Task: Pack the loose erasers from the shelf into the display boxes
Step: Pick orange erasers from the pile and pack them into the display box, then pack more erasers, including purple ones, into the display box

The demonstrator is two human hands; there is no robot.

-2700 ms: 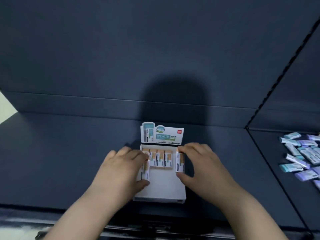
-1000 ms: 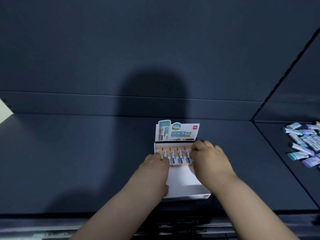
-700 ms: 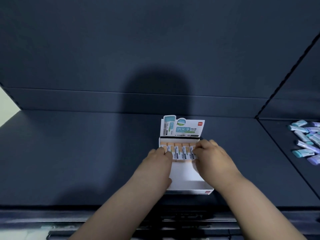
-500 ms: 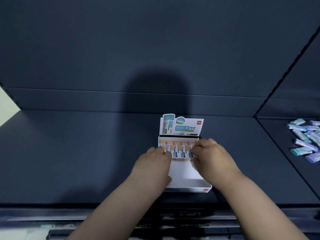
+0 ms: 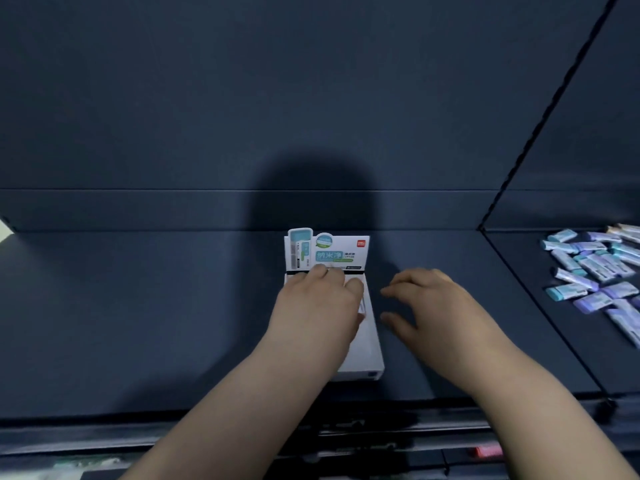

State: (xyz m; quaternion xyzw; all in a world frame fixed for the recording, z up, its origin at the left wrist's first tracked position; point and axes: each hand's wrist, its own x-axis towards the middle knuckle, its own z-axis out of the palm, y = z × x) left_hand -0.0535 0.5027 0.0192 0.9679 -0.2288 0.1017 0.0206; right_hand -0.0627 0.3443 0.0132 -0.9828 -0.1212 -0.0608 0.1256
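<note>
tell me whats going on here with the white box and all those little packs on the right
A person is packing erasers into a white display box on a dark shelf. The left hand lies over the back of the box, hiding what is under it. The right hand hovers beside the box, holding nothing. A pile of loose erasers lies further right.
</note>
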